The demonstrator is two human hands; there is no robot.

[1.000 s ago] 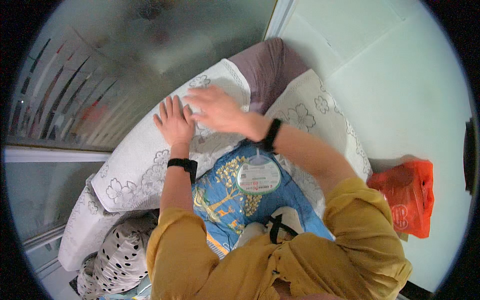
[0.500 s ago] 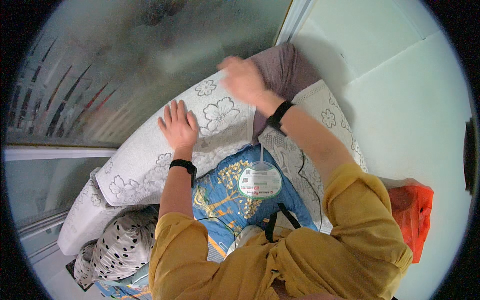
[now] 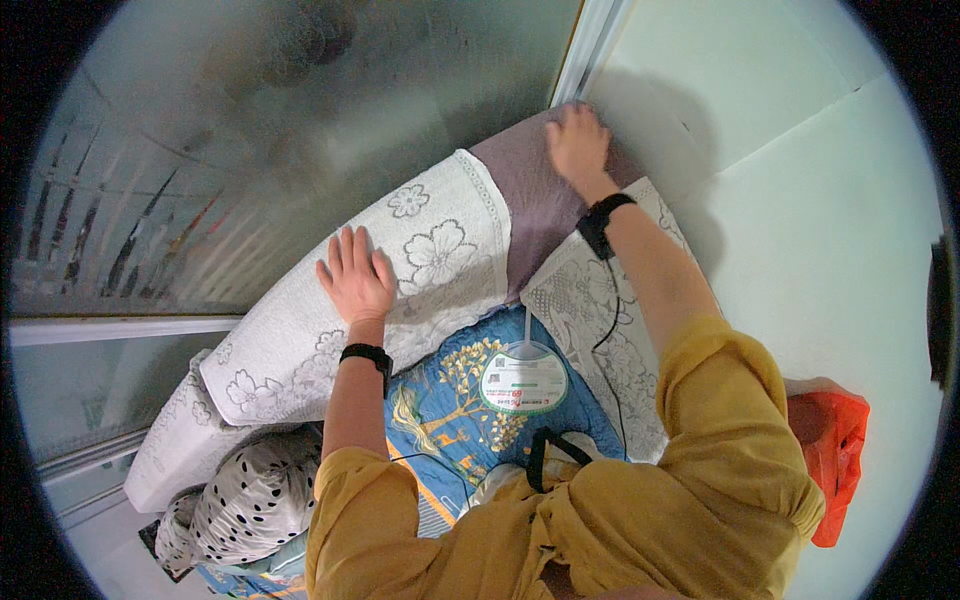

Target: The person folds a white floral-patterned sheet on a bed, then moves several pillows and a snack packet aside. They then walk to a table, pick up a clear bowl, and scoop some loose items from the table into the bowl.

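Observation:
My left hand [image 3: 358, 282] lies flat with fingers spread on a white sofa cover [image 3: 440, 250] patterned with grey flowers, draped along the sofa back. At the far right end of the back, the bare purple-brown upholstery [image 3: 535, 195] shows past the cover's edge. On this corner rests my right hand [image 3: 581, 145], its fingers apart and slightly blurred, holding nothing. A second floral cover [image 3: 590, 300] hangs over the right arm of the sofa. Both wrists wear black bands, and a thin black cable runs down from the right one.
A blue cushion [image 3: 440, 400] with a golden tree lies below, under a round plastic fan [image 3: 524, 378]. The black-spotted white fabric [image 3: 255, 495] is bunched at left. A red plastic bag [image 3: 828, 460] stands by the white wall [image 3: 820, 260]. Frosted glass [image 3: 330, 130] rises behind the sofa.
My right hand has swept rightward from the cover to the bare upholstered corner, which now looks smoother. My left hand stays on the cover.

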